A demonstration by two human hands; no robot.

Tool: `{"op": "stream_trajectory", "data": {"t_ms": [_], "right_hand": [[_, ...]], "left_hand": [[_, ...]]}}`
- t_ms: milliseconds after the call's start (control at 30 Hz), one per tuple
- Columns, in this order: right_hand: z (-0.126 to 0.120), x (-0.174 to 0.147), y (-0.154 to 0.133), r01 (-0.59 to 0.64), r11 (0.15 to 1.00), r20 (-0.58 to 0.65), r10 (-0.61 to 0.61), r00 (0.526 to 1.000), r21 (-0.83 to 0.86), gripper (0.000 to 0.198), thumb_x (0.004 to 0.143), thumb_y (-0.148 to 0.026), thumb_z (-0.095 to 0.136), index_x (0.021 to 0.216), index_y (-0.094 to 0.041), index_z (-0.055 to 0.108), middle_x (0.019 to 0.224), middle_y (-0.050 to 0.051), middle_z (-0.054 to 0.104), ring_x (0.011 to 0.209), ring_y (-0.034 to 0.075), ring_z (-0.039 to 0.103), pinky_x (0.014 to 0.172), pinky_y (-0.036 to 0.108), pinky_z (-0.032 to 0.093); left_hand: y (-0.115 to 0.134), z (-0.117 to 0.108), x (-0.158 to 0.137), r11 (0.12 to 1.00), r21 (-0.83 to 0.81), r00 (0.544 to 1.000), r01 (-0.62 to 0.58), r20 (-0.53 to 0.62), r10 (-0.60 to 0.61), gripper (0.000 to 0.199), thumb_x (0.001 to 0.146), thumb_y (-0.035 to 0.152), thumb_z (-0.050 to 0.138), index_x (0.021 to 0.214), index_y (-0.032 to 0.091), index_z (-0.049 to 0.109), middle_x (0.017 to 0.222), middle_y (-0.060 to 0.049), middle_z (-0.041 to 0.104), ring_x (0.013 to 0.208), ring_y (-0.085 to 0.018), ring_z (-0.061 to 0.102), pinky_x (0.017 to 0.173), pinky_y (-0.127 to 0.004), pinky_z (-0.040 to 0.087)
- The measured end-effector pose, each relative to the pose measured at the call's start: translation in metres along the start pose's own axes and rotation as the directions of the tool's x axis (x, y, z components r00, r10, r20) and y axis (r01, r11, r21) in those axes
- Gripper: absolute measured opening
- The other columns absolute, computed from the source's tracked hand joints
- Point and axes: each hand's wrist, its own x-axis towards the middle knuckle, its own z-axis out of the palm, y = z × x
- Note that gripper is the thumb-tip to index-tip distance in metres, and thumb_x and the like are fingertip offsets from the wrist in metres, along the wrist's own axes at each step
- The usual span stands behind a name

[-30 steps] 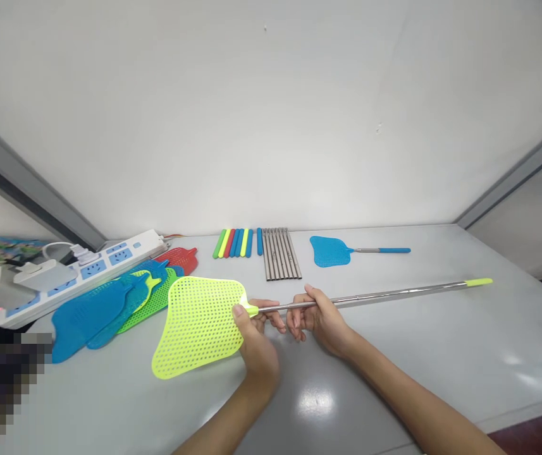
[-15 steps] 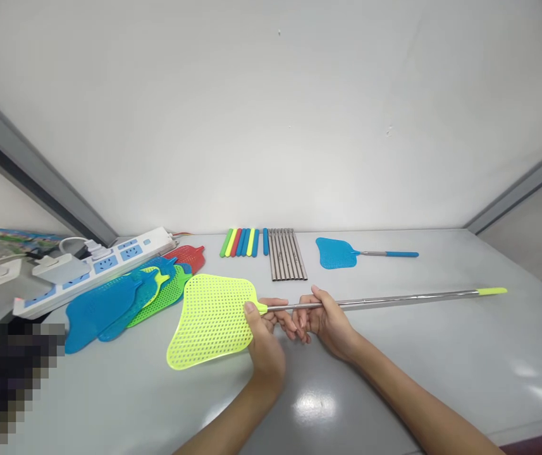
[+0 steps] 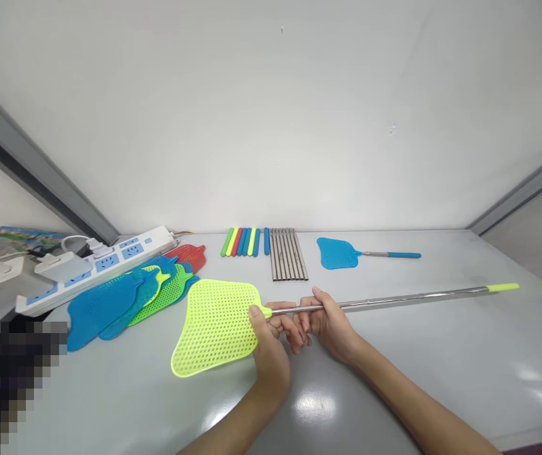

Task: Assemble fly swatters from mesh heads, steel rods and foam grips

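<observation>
A yellow fly swatter (image 3: 218, 325) with a perforated head and a long, extended telescopic metal rod is held between my two hands. My left hand (image 3: 273, 344) pinches the neck where the head meets the rod, thumb on top and fingers beneath. On the rod just to the right, my right hand (image 3: 325, 322) has its fingers closed around the metal, thumb along the upper side. The fingers of both hands nearly meet under the rod. At the far right the rod ends in a yellow grip (image 3: 503, 287).
Behind lie a row of coloured grips (image 3: 242, 242), a row of metal rods (image 3: 288, 254) and a short blue fly swatter (image 3: 339, 253). Loose swatter heads (image 3: 102, 303) overlap at the left beside a white power strip (image 3: 157, 240) with plugs. A wall rises behind the table.
The yellow swatter has shifted slightly right and its head end has dipped a little, my left hand moving with it. My right hand has barely moved. The camera view has shifted slightly.
</observation>
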Motion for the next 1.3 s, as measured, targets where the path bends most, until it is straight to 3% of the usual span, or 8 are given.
{"op": "stream_trajectory", "data": {"t_ms": [133,233,833,1000,1167,1300], "right_hand": [[0.001,0.0,0.001,-0.006,1.0,-0.014,0.006,1.0,-0.005,0.052,0.081,-0.045,0.022,0.049,-0.015,0.048,0.042,0.001,0.046,0.038,0.01,0.04,0.042,0.022,0.032],[0.001,0.0,0.001,0.0,1.0,-0.011,0.0,1.0,-0.02,0.052,0.08,-0.046,0.022,0.049,-0.015,0.048,0.042,0.001,0.045,0.038,0.01,0.04,0.043,0.023,0.033],[0.0,0.003,0.006,-0.028,0.997,-0.026,0.026,0.999,-0.079,0.054,0.078,-0.05,0.021,0.048,-0.015,0.049,0.036,0.002,0.044,0.036,0.012,0.042,0.041,0.024,0.031],[0.002,0.002,0.005,-0.039,0.989,-0.084,0.027,0.996,-0.146,0.061,0.078,-0.051,0.019,0.036,-0.016,0.045,0.029,0.002,0.04,0.032,0.011,0.041,0.038,0.024,0.032],[0.004,0.001,0.003,-0.071,0.986,-0.119,0.053,0.991,-0.151,0.062,0.077,-0.052,0.02,0.033,-0.016,0.045,0.026,0.003,0.04,0.029,0.011,0.04,0.036,0.024,0.033],[0.003,0.001,0.001,-0.081,0.986,-0.122,0.064,0.99,-0.145,0.063,0.078,-0.051,0.018,0.034,-0.016,0.046,0.026,0.004,0.041,0.03,0.012,0.042,0.037,0.025,0.034]], "left_hand": [[0.0,0.0,0.0,0.997,0.07,0.999,0.03,0.017,-0.031,0.065,0.078,0.058,0.013,0.038,0.018,0.045,0.03,-0.001,0.039,0.034,-0.013,0.042,0.043,-0.026,0.035],[0.001,0.0,-0.001,0.993,0.103,0.999,0.049,0.013,-0.051,0.068,0.077,0.058,0.009,0.03,0.019,0.038,0.029,-0.001,0.036,0.035,-0.013,0.043,0.045,-0.027,0.036],[-0.007,0.001,-0.002,0.996,0.079,0.999,0.041,0.008,-0.042,0.066,0.078,0.059,0.01,0.031,0.02,0.035,0.03,0.0,0.034,0.037,-0.013,0.045,0.047,-0.026,0.037],[-0.009,0.002,0.0,1.0,-0.011,0.999,0.029,0.032,-0.028,0.056,0.077,0.059,0.019,0.056,0.018,0.051,0.032,0.005,0.035,0.031,-0.012,0.041,0.039,-0.024,0.034],[-0.01,0.003,0.0,0.997,0.057,0.995,0.06,0.07,-0.064,0.059,0.076,0.061,0.017,0.041,0.019,0.039,0.032,0.004,0.033,0.031,-0.011,0.039,0.039,-0.024,0.035],[-0.009,0.004,-0.001,0.995,0.096,0.998,0.031,0.048,-0.036,0.057,0.075,0.061,0.022,0.047,0.018,0.046,0.033,0.005,0.032,0.031,-0.01,0.037,0.039,-0.023,0.034]]}}
